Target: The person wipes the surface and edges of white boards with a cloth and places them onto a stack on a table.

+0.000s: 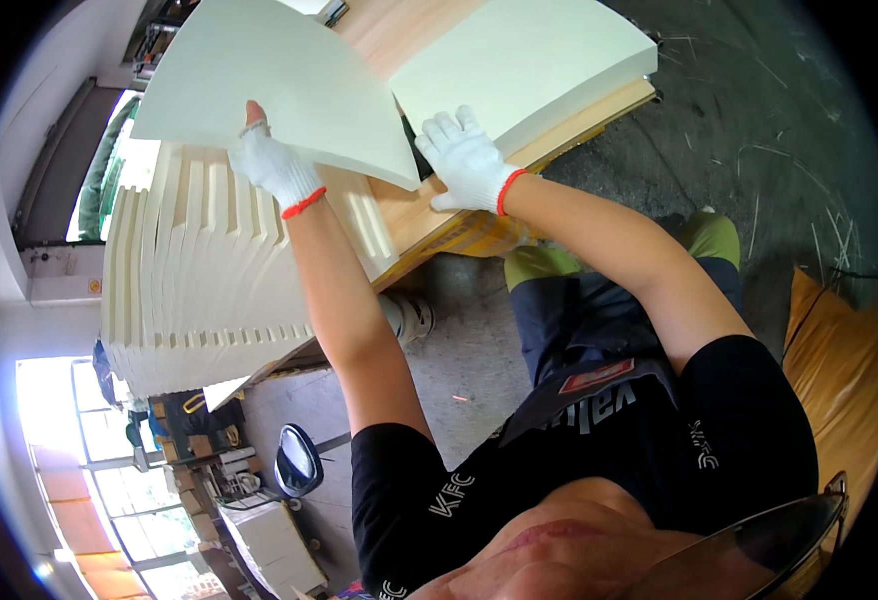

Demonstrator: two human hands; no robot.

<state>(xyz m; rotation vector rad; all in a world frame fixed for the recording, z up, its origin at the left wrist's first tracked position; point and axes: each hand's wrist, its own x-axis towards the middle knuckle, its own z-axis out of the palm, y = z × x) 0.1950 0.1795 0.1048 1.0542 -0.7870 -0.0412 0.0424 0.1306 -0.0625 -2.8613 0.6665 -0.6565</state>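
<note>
Workshop, head view: a grey floor (709, 120) is strewn with thin pale strips beside a light-wood desk (399, 30).
White-gloved left hand (271, 168): a large, off-white, foam-like sheet (269, 75) is gripped at its near edge, thumb on top.
White-gloved right hand (464, 160): laid flat, fingers spread, against the thick white slab (529, 80)'s near corner.
Progress: one sheet is raised; whether the cream-coloured fanned stack (209, 290) is finished or waiting cannot be told.
Edges: sheet and slab are parted by a narrow dark gap; leftward, room seems limited by the stack.
</note>
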